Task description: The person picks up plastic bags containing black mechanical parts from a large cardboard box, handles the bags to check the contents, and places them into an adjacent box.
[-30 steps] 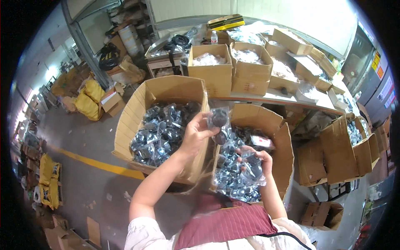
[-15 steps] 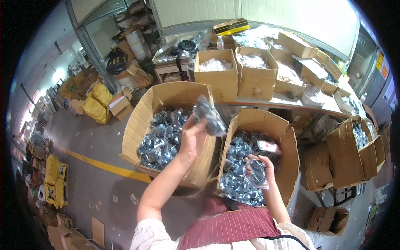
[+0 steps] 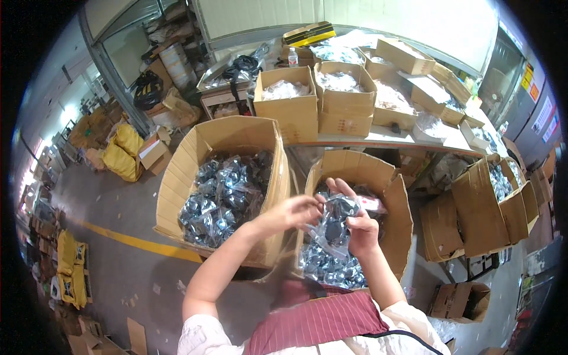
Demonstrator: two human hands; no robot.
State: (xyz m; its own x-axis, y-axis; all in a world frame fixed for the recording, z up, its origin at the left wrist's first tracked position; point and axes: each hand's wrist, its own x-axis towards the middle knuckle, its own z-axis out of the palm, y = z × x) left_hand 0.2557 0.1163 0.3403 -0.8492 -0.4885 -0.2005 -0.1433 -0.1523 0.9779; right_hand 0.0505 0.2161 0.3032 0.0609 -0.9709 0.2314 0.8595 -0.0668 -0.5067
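My left hand and my right hand both grip one clear plastic packet holding a dark part. I hold it over the right cardboard box, which contains several more such packets. The left cardboard box beside it is filled with many of the same shiny packets. My left fingers pinch the packet's top edge; my right hand supports it from the right side.
A table behind carries several open cartons with white bagged goods. More open boxes stand at the right. Yellow sacks and flattened cardboard lie on the grey floor at left, crossed by a yellow line.
My left hand, which held a packet raised above the left box, has come down and right to meet my right hand. Both now hold one packet over the right box.
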